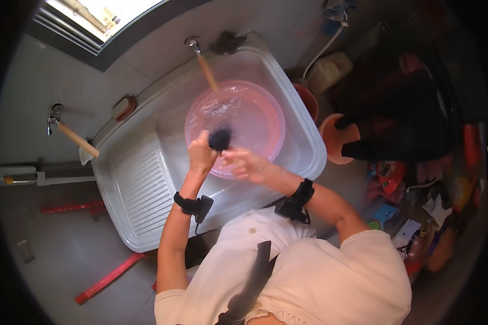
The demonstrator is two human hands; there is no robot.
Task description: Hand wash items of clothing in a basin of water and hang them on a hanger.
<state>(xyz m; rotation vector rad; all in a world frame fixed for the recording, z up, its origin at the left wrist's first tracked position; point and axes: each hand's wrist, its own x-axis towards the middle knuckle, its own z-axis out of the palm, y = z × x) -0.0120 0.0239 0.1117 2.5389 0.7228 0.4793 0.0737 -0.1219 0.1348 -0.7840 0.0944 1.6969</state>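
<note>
My left hand grips a small bunched dark cloth item, held above the near left part of a round pink basin. Motion blurs the cloth, so its exact kind is unclear. Close against its lower edge is my right hand, fingers curled; blur hides whether they pinch it. Cloudy water with bright ripples fills the basin. The basin stands in the deep bowl of a grey laundry sink, whose ribbed washboard slopes on the left.
A tap with a tan hose hangs over the basin. Another hosed tap is at left, near a scrubbing brush on the sink's ledge. Orange buckets, dark hanging cloth and detergent packs crowd the right.
</note>
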